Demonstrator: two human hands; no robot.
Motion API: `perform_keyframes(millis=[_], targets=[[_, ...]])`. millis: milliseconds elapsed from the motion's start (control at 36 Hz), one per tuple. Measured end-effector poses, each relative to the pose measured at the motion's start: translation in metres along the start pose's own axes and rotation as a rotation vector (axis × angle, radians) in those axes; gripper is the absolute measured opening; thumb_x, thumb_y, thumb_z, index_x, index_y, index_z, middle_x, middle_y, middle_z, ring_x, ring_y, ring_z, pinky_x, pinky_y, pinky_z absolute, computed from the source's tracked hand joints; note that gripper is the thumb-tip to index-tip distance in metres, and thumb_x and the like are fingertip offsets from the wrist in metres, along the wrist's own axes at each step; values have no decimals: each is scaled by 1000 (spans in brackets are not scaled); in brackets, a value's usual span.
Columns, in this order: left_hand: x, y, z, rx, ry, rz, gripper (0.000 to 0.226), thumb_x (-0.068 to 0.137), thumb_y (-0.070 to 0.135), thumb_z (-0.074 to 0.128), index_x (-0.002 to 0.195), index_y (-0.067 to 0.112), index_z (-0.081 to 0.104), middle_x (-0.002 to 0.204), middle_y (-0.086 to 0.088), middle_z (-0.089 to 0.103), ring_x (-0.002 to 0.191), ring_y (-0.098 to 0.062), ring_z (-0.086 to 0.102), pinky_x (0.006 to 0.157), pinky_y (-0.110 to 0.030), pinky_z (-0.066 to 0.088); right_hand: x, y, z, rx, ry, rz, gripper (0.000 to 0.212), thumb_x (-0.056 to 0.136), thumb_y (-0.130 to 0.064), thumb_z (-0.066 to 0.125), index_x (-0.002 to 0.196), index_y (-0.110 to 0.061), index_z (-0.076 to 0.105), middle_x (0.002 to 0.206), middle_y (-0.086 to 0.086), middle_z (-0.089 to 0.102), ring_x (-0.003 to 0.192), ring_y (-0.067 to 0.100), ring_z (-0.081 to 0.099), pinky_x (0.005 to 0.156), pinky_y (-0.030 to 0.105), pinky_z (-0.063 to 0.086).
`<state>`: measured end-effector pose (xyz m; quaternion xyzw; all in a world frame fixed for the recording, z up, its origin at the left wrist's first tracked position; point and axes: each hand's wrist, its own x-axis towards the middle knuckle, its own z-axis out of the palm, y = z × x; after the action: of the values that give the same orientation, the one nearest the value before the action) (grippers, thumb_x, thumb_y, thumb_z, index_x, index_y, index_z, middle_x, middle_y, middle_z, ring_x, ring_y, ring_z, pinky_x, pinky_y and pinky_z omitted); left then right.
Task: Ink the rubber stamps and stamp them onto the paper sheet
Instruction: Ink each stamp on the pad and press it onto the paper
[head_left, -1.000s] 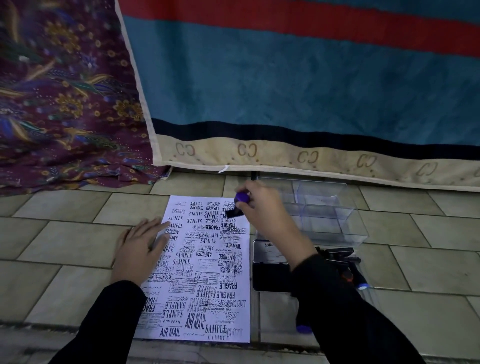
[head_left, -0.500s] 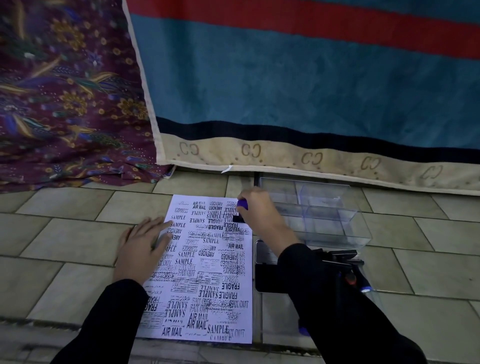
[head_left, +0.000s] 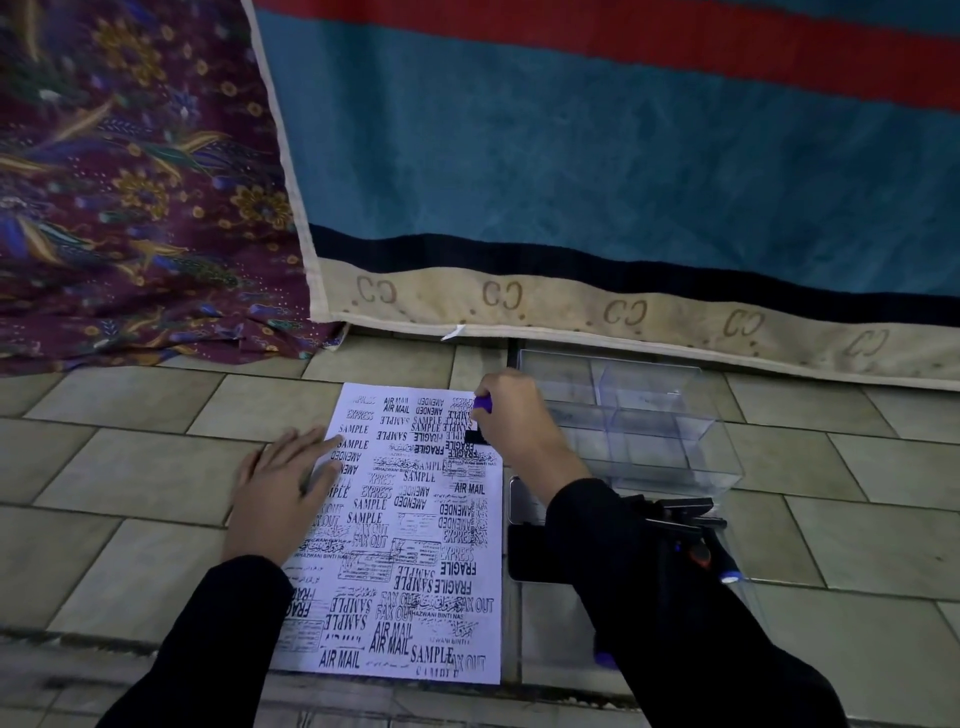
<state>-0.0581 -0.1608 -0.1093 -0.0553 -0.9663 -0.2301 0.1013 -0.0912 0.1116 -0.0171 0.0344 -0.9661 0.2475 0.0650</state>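
A white paper sheet (head_left: 415, 525) crowded with black stamp prints lies on the tiled floor. My right hand (head_left: 511, 415) grips a rubber stamp with a purple handle (head_left: 480, 408), and its black base sits down on the sheet's upper right corner. My left hand (head_left: 283, 493) lies flat with straight fingers on the sheet's left edge. A black ink pad (head_left: 527, 551) with its lid up rests right of the sheet, partly hidden by my right sleeve.
A clear plastic compartment box (head_left: 649, 421) stands beyond the ink pad. More stamps (head_left: 691, 525) with black bases lie behind my right forearm. A blue and red blanket (head_left: 597, 156) and a purple patterned cloth (head_left: 130, 182) hang at the back.
My right hand has brought the purple-handled stamp from above the sheet down onto its upper right corner. My left hand has stayed flat on the sheet's left edge.
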Motion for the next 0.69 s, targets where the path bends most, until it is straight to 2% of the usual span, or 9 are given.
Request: perform_keyframes(millis=[111,306,389,444,528,611,694], targets=[[1,1,0,5,0,1,58,87,62,27,130,38,57,144,11,49,140,-13,33,113,-38,14,1,-2,-3,-6,-21,-18,7,84,1,61,89,2,66,97,16,61,87,29,61,79,41,54],[2,1,-1,-2,12,2,56,86,61,29,128,38,58,142,11,51,139,-14,35,111,-38,15,-19,2,1,33,10,-47,11,82,-3,67,92,-5,64,103,11,58,90,26,58,78,38,53],[2,0,-1,0,12,7,54,86,60,31,128,39,58,141,12,52,138,-14,36,112,-41,17,-21,6,1,96,37,-42,16,81,-8,70,96,-8,64,103,9,57,90,23,58,73,28,50],[3,-1,0,1,12,11,54,86,61,31,127,39,59,140,12,53,137,-14,37,112,-41,18,-23,11,-5,160,93,-4,20,82,-13,71,100,-10,65,104,8,58,89,20,59,74,23,48],[2,-2,0,7,10,10,54,86,61,31,128,40,58,141,12,52,138,-13,36,112,-41,17,-29,16,-25,287,238,44,23,82,-15,72,104,-12,65,104,6,59,84,18,63,81,28,55],[2,-2,0,11,8,11,55,87,61,30,129,40,57,142,12,51,138,-13,35,113,-40,17,-42,20,-53,362,355,33,19,81,-17,73,99,-14,65,100,2,60,72,2,61,72,12,53],[3,-1,0,11,8,12,56,86,61,29,129,39,58,142,11,51,138,-14,36,112,-40,17,-61,26,-74,375,358,27,15,81,-16,73,94,-17,64,92,0,62,70,-1,59,64,5,48]])
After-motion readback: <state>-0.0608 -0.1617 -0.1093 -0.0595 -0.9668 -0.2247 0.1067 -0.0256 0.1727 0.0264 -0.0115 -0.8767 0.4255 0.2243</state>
